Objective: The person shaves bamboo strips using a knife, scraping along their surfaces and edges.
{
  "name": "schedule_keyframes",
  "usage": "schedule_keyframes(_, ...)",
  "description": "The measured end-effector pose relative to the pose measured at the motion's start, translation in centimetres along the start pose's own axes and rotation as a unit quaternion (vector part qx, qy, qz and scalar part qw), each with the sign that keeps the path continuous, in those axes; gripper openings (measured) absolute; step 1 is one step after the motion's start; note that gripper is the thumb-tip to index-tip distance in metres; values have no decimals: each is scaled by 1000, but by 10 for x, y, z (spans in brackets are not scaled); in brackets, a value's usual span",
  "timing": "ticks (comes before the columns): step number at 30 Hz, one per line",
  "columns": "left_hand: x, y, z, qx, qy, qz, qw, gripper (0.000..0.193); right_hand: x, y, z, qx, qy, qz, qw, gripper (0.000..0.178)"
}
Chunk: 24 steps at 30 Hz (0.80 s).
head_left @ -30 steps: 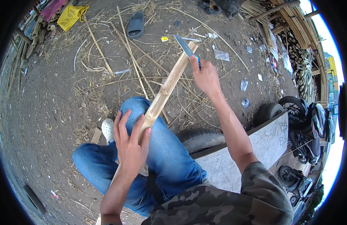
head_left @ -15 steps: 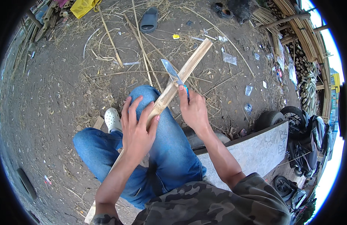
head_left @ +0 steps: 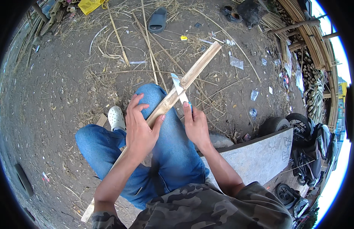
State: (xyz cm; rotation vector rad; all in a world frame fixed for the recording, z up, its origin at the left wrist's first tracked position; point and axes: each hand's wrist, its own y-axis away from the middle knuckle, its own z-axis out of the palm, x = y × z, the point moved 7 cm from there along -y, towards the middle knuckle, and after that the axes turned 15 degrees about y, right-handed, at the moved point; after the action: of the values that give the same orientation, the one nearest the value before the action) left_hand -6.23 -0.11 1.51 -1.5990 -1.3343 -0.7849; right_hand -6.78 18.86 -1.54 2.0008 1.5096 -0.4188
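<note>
A long split bamboo strip (head_left: 201,63) lies slantwise over my raised knee in blue jeans (head_left: 167,126). It passes beneath my left hand and forearm, and its other end shows at the lower left. My left hand (head_left: 140,126) holds the strip, with the thumb on one side and the fingers curled on the other, partly resting on the jeans. My right hand (head_left: 196,126) is closed around the blue handle of a knife (head_left: 177,84), the thumb pressed along its back. The blade lies across the strip, touching it just beyond the knee.
A grey slide sandal (head_left: 157,20) and loose thin strips (head_left: 148,42) are on the dirt ahead. To the right are a pale slab (head_left: 253,156), a tire (head_left: 274,125) and motorcycles (head_left: 312,149). Bamboo poles (head_left: 310,76) are stacked at the far right.
My right hand has drawn the knife nearer along the strip, and the blade has turned more upright. My left hand stays on the strip, its fingers slightly more curled.
</note>
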Motion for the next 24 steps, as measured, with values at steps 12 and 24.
schedule_keyframes(12,5,-4,1,6,7,42,999,53,-5,8,0,-42,-46,-6,998,56)
schedule_keyframes(24,11,-2,4,-32,-76,41,996,33,-32,-89,-72,97,109,-58,988,55)
